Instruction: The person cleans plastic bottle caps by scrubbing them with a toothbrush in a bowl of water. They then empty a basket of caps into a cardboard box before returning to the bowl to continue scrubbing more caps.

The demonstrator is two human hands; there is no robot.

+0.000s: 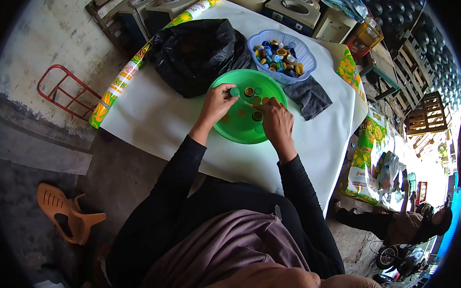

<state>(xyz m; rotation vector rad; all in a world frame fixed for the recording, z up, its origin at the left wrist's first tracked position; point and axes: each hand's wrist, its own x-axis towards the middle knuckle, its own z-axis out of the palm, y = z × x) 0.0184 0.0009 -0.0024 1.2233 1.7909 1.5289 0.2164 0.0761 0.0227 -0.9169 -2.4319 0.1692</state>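
Observation:
My left hand (pixel 215 105) pinches a green bottle cap (pixel 235 92) above the left part of a round green basin (pixel 243 136). From the right, my right hand (pixel 278 123) is closed around a thin pale tool (pixel 247 103) whose tip points toward that cap; its exact kind cannot be made out. Several loose caps lie in the basin under my hands, among them a gold-rimmed cap (pixel 249 92). Behind the basin stands a blue-violet plastic basket (pixel 309 60) filled with caps of many colours.
On the white-covered table (pixel 143 132) are a black plastic bag (pixel 193 49) at the left and a dark grey cloth (pixel 309 97) at the right. An orange plastic chair (pixel 70 214) is on the floor at left. A person (pixel 404 226) stands far right, near a motorbike (pixel 390 257).

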